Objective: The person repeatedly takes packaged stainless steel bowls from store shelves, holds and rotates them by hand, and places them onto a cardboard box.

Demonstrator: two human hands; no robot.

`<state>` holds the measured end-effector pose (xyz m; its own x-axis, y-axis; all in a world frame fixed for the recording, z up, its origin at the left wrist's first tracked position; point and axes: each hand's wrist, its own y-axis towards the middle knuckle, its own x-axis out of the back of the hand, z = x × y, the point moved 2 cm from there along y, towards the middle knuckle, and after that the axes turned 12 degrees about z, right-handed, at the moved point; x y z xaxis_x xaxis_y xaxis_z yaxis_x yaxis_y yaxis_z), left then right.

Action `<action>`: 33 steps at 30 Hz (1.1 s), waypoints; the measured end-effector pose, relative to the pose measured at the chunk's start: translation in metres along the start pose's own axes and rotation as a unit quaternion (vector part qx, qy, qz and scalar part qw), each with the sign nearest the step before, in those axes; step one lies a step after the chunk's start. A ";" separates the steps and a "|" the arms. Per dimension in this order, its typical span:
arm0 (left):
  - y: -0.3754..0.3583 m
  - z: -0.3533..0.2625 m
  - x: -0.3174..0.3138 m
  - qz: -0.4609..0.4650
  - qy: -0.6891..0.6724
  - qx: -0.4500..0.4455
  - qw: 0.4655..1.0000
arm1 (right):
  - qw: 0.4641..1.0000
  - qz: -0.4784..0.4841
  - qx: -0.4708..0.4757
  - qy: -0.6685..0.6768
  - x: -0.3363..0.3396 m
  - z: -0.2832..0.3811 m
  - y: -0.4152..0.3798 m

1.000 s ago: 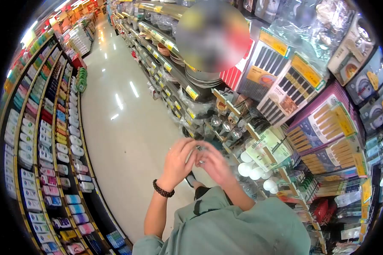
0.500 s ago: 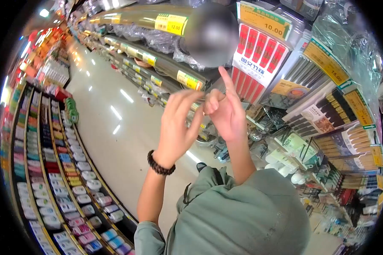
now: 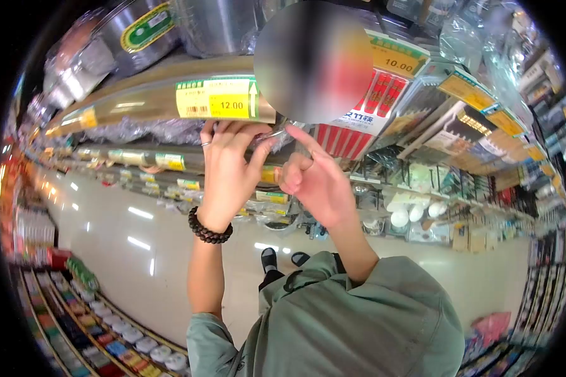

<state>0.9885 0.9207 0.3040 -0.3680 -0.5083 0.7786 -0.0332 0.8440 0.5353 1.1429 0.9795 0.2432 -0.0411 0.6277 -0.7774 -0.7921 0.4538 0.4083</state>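
Observation:
My left hand (image 3: 228, 169), with a ring and a dark braided bracelet (image 3: 210, 227) at its wrist, reaches to the shelf just below the yellow 12.00 price label (image 3: 217, 98). Its fingertips touch or grip plastic-wrapped goods (image 3: 273, 139) under the shelf edge; which item is hard to make out. To its right is my right hand (image 3: 316, 178), index finger stretched toward the same wrapped goods and other fingers curled. Nothing shows in my right hand. Red chopstick packs (image 3: 352, 135) hang just beyond it.
Wrapped metal pots (image 3: 141, 31) stand on the upper shelf. Packaged utensils (image 3: 462, 135) hang at the right. A pale aisle floor (image 3: 113, 213) runs below, with a rack of small packages (image 3: 107, 320) at the lower left. A blurred patch covers the top centre.
The view has turned toward the shelf, which now looks closer. My left hand has reached up to the wrapped goods under the shelf edge. My right index finger now points more to the left.

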 end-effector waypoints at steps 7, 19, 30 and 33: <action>0.009 0.019 0.007 -0.009 0.064 -0.091 0.994 | 0.984 -0.093 0.069 -0.137 -0.011 -0.025 0.009; 0.007 0.051 -0.008 -0.020 0.034 -0.168 0.985 | 0.953 -0.157 0.161 -0.201 -0.029 -0.033 0.026; -0.012 0.011 0.019 -0.084 -0.046 -0.281 0.955 | 0.931 -0.232 0.248 -0.132 -0.045 -0.049 -0.011; -0.034 -0.012 0.020 -0.047 -0.057 -0.296 0.952 | 0.937 -0.215 0.262 -0.082 -0.050 -0.047 -0.031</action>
<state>0.9937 0.8793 0.3053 -0.4889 -0.5265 0.6955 0.4464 0.5340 0.7180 1.1408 0.9043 0.2469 0.3418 0.3846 -0.8575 -0.3044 0.9086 0.2861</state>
